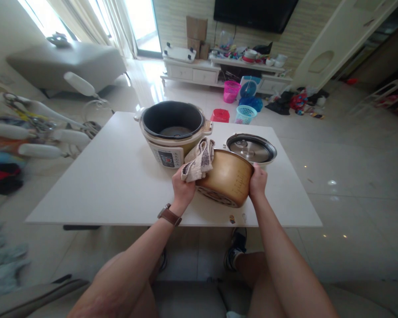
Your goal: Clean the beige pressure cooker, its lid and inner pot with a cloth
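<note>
Between my hands is a golden-brown inner pot (227,174), tilted so that its darker, stained base shows toward me. My left hand (183,187) is closed around a beige patterned cloth (199,164), which presses against the pot's left rim. Fingers of my right hand (258,181) grip the pot's right rim. Behind and to the left stands the body of an electric pressure cooker (167,154), lidless, with a dark hollow inside and a control panel in front. A round metal-lined lid (251,149) lies upturned behind the pot, on the right. The pot's inside is hidden.
Everything stands on a white table (96,185); a small dark-and-yellow item (232,219) lies by its near edge. Beyond it on the floor are a red stool (220,115), a light-blue basket (245,114) and a pink basket (231,91). A white lamp-like fixture (40,151) is left.
</note>
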Motion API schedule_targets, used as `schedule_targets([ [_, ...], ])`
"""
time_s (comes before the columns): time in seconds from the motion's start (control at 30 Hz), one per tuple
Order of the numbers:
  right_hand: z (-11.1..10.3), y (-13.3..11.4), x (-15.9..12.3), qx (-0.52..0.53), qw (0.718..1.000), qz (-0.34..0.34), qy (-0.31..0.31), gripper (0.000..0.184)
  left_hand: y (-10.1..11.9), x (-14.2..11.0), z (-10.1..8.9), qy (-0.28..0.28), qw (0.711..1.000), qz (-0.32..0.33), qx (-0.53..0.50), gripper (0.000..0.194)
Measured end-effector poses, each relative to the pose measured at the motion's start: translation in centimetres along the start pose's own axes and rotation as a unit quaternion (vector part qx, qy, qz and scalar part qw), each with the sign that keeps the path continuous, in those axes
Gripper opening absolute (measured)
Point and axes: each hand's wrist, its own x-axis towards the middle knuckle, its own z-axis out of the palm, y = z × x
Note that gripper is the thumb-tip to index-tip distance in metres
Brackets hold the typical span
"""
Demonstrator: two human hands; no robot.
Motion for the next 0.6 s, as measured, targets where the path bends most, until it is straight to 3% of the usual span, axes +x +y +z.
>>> schedule_targets([
  [0.6, -0.06, -0.36, -0.24, -0.004, 1.0, -0.006, -0.002, 0.045, -0.25, 0.0, 0.02, 0.005, 1.0, 0.015, 0.001, 0.013],
])
